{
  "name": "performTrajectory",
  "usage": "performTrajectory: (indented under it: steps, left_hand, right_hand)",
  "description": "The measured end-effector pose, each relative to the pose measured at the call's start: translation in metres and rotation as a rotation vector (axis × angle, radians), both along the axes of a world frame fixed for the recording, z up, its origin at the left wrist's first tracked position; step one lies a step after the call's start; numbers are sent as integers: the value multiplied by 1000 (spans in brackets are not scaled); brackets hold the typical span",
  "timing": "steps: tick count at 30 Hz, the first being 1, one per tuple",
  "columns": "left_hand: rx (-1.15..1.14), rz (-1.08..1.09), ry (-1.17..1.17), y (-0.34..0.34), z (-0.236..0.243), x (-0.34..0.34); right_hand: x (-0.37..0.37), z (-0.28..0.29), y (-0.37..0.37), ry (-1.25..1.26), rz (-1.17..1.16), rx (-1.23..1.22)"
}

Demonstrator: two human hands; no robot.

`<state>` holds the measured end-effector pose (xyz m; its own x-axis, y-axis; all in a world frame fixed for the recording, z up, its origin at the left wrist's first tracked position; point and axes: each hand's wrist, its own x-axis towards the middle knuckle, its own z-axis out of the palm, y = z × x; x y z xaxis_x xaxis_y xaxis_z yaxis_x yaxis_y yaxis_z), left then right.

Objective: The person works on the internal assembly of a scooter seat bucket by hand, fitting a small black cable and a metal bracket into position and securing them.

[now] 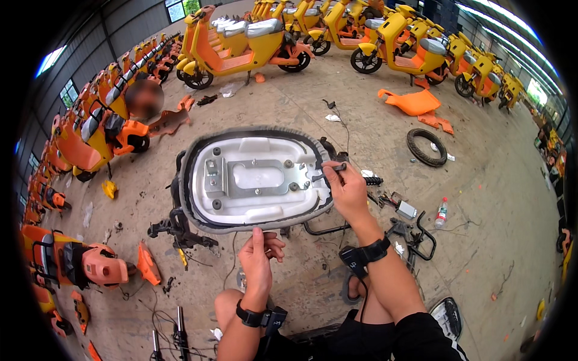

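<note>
An upturned scooter seat (241, 212) lies in front of me, its white plastic underside facing up and a dark padded edge around it. A metal bracket (241, 191) is fixed to the middle of the underside. At the seat's right end, my right hand (348, 191) pinches a small dark bar-shaped piece (332, 170); its exact kind is unclear. Below the near edge is my left hand (259, 262), thumb raised at the rim and fingers loosely curled apart, with nothing visible in them. Dark frame parts (180, 225) show beneath the seat.
Yellow and orange scooters (259, 48) stand in rows at the back and left. On the floor to the right lie a tyre (415, 157), a plastic bottle (442, 213), a metal box (406, 209) and loose cables. An orange body panel (412, 102) lies farther back.
</note>
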<state>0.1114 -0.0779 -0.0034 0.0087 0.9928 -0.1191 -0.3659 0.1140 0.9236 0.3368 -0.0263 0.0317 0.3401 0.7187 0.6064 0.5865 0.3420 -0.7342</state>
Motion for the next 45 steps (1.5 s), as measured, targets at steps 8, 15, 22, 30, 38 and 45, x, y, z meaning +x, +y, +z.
performTrajectory:
  steps: [8, 15, 22, 30, 38, 45]
  left_hand:
    - [4, 38, 0, 2, -4, 3]
    - [24, 35, -13, 2, -4, 3]
    - [26, 46, -5, 2, -3, 1]
    - [12, 49, 14, 2, 0, 2]
    - [10, 52, 16, 2, 1, 0]
    - [21, 54, 6, 3, 0, -2]
  right_hand:
    - [-9, 3, -2, -240, 50, 21]
    - [-32, -3, -1, -381, 125, 115]
    - [-41, -1, -5, -381, 135, 13]
    - [-42, -7, -5, -414, 180, 35]
    - [-43, -6, -9, -437, 202, -28]
    - [-42, 1, -14, -443, 190, -53]
